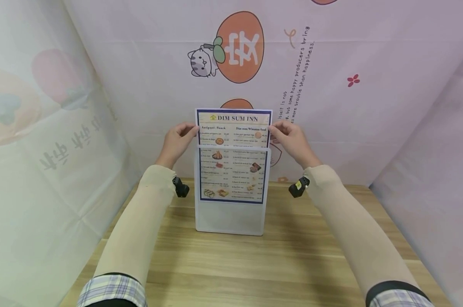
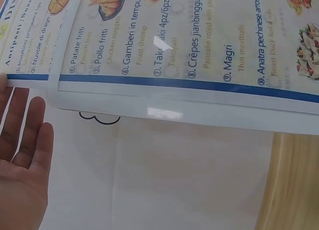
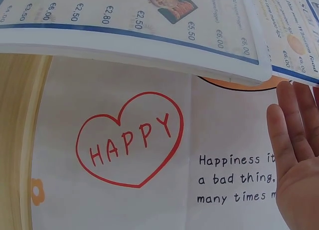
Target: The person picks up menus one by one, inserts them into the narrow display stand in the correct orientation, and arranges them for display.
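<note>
A printed menu sheet (image 1: pixel 235 128) headed "DIM SUM INN", with a blue border, sits partway down in an upright sign holder (image 1: pixel 229 218) with a clear front and pale rim. Its top part sticks out above the holder, whose lower part shows no print. At the sheet's upper left edge my left hand (image 1: pixel 179 141) pinches it between thumb and fingers. My right hand (image 1: pixel 294 141) pinches the opposite edge at about the same height. Both wrist views show the other fingers fairly straight behind the sheet, with the fingertips at the sheet partly hidden or cut off.
The holder's lower edge stands on a wooden table (image 1: pixel 231 268). Behind it hangs a pale printed cloth (image 1: pixel 147 76) with cartoon fruit and lettering, and more cloth (image 1: pixel 27 179) closes off the left and right sides.
</note>
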Action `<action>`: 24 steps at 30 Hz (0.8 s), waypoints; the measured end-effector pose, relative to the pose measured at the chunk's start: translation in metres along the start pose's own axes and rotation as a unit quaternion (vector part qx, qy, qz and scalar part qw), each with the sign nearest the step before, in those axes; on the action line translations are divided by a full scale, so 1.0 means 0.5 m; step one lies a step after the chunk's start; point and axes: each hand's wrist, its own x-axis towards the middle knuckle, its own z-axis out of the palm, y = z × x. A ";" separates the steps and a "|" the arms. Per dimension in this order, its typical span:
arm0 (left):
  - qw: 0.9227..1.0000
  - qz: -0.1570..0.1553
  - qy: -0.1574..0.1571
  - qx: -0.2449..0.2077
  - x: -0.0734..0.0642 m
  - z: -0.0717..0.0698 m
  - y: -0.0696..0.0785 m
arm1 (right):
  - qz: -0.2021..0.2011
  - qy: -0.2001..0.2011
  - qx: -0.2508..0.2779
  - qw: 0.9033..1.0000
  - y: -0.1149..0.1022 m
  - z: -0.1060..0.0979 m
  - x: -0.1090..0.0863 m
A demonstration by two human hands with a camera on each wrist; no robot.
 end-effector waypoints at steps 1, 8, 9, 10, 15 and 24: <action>1.000 0.002 0.001 0.001 0.000 0.000 0.000 | 0.001 0.000 -0.001 1.000 0.001 0.000 0.000; 1.000 0.007 -0.002 0.007 -0.003 0.000 -0.008 | -0.001 -0.001 -0.003 1.000 0.008 0.001 0.000; 1.000 0.006 -0.002 0.008 -0.004 0.000 -0.010 | -0.002 -0.002 -0.002 1.000 0.009 0.001 -0.001; 1.000 0.005 -0.003 0.007 -0.005 0.001 -0.012 | -0.002 -0.003 -0.002 1.000 0.010 0.001 -0.001; 1.000 -0.006 -0.005 0.006 -0.011 0.005 -0.017 | 0.002 -0.003 -0.013 1.000 0.014 0.002 -0.010; 1.000 -0.014 -0.014 0.006 -0.022 0.005 -0.026 | 0.006 -0.008 -0.023 1.000 0.020 0.004 -0.024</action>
